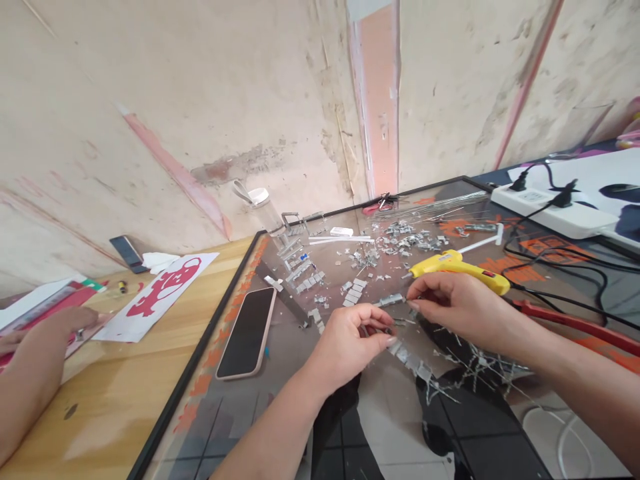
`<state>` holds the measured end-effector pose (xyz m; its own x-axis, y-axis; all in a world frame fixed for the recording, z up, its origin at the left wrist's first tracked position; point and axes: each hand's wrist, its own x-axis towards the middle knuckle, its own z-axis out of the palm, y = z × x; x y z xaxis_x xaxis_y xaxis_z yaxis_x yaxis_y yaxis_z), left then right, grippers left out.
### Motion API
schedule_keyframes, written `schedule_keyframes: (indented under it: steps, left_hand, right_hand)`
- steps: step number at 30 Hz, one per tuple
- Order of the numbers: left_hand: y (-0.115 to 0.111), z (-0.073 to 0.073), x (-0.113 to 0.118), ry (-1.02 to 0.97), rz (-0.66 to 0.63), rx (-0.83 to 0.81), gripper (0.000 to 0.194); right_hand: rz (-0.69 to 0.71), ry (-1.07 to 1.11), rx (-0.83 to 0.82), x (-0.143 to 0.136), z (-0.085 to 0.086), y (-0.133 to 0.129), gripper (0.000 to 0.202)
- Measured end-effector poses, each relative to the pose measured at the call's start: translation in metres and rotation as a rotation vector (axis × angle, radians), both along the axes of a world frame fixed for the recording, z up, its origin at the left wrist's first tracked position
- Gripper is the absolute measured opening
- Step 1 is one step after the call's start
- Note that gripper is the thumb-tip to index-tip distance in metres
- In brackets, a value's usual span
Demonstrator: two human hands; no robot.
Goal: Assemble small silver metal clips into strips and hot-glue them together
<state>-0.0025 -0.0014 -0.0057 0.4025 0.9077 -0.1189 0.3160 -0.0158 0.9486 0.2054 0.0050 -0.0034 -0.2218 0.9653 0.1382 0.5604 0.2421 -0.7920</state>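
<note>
My left hand [350,343] is closed, thumb and fingers pinched together over the glass tabletop [295,427]; what sits between them is too small to make out. To its right, my right hand [457,305] also pinches with thumb and forefinger. A small grey metallic strip [391,300] is right at the right fingertips, but I cannot tell whether it is held. Below the left fingertips runs a row of flat silvery pieces [413,362]. Just behind the right hand lies a yellow glue gun [453,264], its nozzle pointing left.
Scattered silvery bits [407,237], a phone [249,331], a clear bottle [267,215] and a white power strip [553,210] are on the glass. Red-handled pliers [575,327] and twisted wires [483,367] lie right. Another person's arm [37,373] rests near a red paper cutout [163,290].
</note>
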Motion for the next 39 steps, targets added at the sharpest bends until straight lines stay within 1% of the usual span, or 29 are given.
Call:
schedule_keyframes:
  steps: [3, 4, 6, 8, 10, 12, 16, 18, 20, 22, 24, 28, 32, 35, 39]
  left_hand:
    - [0.001, -0.001, -0.003, 0.020, -0.028, -0.016, 0.015]
    - [0.002, -0.002, -0.004, 0.029, -0.040, -0.018, 0.015]
    - [0.003, -0.002, -0.006, 0.053, -0.062, -0.014, 0.014]
    - [0.004, -0.003, -0.008, 0.081, -0.078, -0.016, 0.014]
    - [0.005, -0.003, -0.009, 0.104, -0.097, -0.018, 0.015]
    - [0.005, -0.003, -0.010, 0.116, -0.118, -0.026, 0.016]
    - [0.006, -0.001, -0.011, 0.098, -0.133, -0.070, 0.017]
    - [0.005, 0.001, -0.011, 0.093, -0.127, -0.088, 0.018]
    - [0.005, 0.003, -0.011, 0.092, -0.121, -0.100, 0.021]
    - [0.005, 0.005, -0.012, 0.089, -0.120, -0.105, 0.023]
    - [0.006, 0.006, -0.012, 0.085, -0.119, -0.102, 0.026]
    - [0.007, 0.007, -0.012, 0.062, -0.104, -0.094, 0.037]
    - [0.009, 0.007, -0.013, 0.000, -0.105, -0.104, 0.064]
    - [0.011, 0.007, -0.015, -0.085, -0.123, -0.163, 0.079]
    - [0.011, 0.008, -0.017, -0.156, -0.163, -0.294, 0.088]
  right_hand:
    - [-0.003, -0.030, -0.024, 0.009, -0.009, 0.010, 0.010]
    - [-0.002, -0.017, -0.042, 0.011, -0.012, 0.013, 0.009]
    - [-0.025, 0.073, -0.083, 0.011, -0.017, 0.019, 0.010]
    - [-0.063, 0.229, -0.086, 0.009, -0.020, 0.024, 0.020]
    - [-0.080, 0.369, -0.043, 0.007, -0.019, 0.026, 0.035]
    - [-0.084, 0.419, 0.009, 0.005, -0.016, 0.026, 0.044]
    - [-0.078, 0.309, 0.052, 0.007, -0.013, 0.023, 0.037]
    - [-0.055, 0.210, 0.092, 0.008, -0.014, 0.022, 0.033]
    - [-0.030, 0.074, 0.168, 0.007, -0.016, 0.020, 0.033]
    - [0.007, -0.047, 0.253, 0.004, -0.015, 0.017, 0.032]
    - [0.078, -0.110, 0.296, 0.000, -0.011, 0.012, 0.027]
    - [0.246, -0.094, 0.294, -0.009, -0.001, 0.001, 0.016]
    - [0.331, -0.063, 0.265, -0.016, 0.000, -0.008, 0.018]
    - [0.395, -0.027, 0.207, -0.021, -0.002, -0.012, 0.022]
    - [0.449, -0.007, 0.152, -0.027, -0.004, -0.015, 0.020]
